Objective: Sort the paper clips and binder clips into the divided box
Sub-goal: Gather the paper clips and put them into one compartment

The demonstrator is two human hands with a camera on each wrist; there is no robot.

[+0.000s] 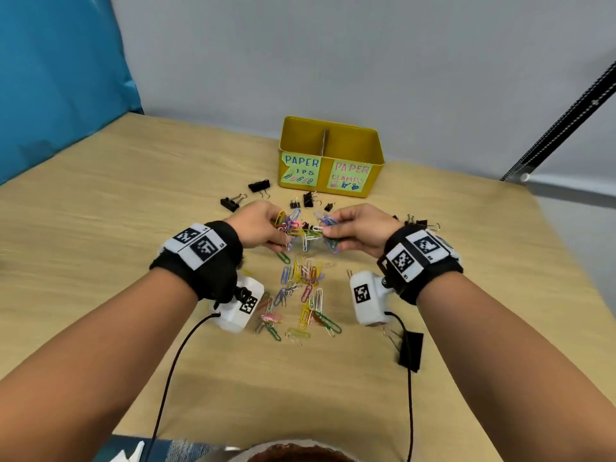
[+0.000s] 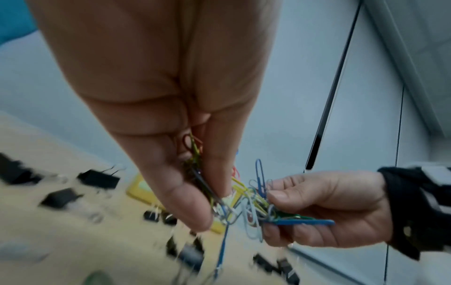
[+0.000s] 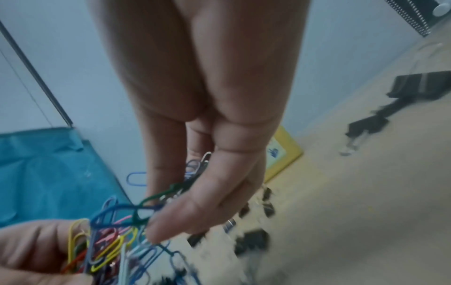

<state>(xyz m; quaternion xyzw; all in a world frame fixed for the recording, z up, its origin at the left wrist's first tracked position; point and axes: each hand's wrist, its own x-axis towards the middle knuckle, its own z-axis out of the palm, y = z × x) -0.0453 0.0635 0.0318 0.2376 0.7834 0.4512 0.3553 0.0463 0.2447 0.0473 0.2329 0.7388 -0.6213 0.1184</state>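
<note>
Both hands hold a tangled bunch of coloured paper clips (image 1: 301, 230) above the table. My left hand (image 1: 263, 226) grips its left side, my right hand (image 1: 353, 228) pinches the right side (image 2: 263, 210). The same tangle shows in the right wrist view (image 3: 114, 237). More paper clips (image 1: 303, 298) lie loose on the table below the hands. Black binder clips (image 1: 258, 186) are scattered in front of the yellow divided box (image 1: 373, 151), whose labels read "PAPER ..IPS" on the left and "PAPER CLAMPS" on the right.
A large black binder clip (image 1: 410, 350) lies by my right forearm, and smaller ones (image 1: 421, 224) sit beyond my right wrist. A blue panel (image 1: 60, 78) stands at the back left. A black rail (image 1: 563, 125) slants at the back right.
</note>
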